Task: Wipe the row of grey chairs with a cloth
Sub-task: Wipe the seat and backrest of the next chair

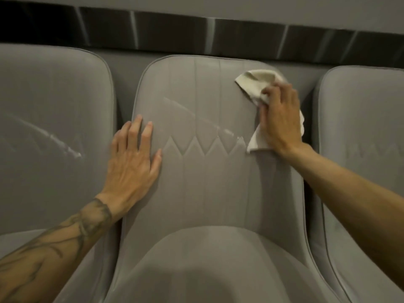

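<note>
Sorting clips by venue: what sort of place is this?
Probably a waiting area or lounge: matching grey padded chairs stand side by side against a wall with a dark glossy band.

3 grey chairs side by side. Mid chair: backrest w/ zigzag seam, pale streak across it. Off-white cloth on backrest upper right, right hand grips it there. Left hand flat on backrest left edge. Left chair also streaked; right chair partly in view.
</note>
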Demonstrator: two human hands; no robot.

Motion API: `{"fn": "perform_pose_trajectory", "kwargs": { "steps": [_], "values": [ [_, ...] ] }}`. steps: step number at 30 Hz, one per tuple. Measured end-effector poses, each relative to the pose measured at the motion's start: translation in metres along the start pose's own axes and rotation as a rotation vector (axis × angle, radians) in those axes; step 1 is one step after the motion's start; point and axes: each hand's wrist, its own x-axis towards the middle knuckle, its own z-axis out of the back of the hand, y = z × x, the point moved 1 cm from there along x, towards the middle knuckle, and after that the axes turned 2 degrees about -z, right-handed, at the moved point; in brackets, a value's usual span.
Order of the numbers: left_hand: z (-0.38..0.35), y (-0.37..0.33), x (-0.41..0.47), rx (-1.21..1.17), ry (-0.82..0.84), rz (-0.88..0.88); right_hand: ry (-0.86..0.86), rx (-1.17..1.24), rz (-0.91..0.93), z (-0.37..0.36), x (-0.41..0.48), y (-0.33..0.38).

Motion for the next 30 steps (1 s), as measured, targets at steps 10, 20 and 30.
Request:
{"fn": "perform_pose_trajectory", "kwargs": {
  "steps": [10, 20, 30],
  "values": [
    [-0.031, 0.006, -0.003, 0.0, -0.171, -0.012, -0.022, -0.084, 0.14, -0.019, 0.017, -0.014],
    [-0.037, 0.008, -0.004, -0.015, -0.21, -0.02, 0.062, -0.135, 0.347, -0.018, -0.025, -0.012],
    [-0.038, 0.008, -0.004, -0.021, -0.227, -0.051, 0.016, -0.125, 0.194, -0.019, -0.015, -0.009]
  ]
}}
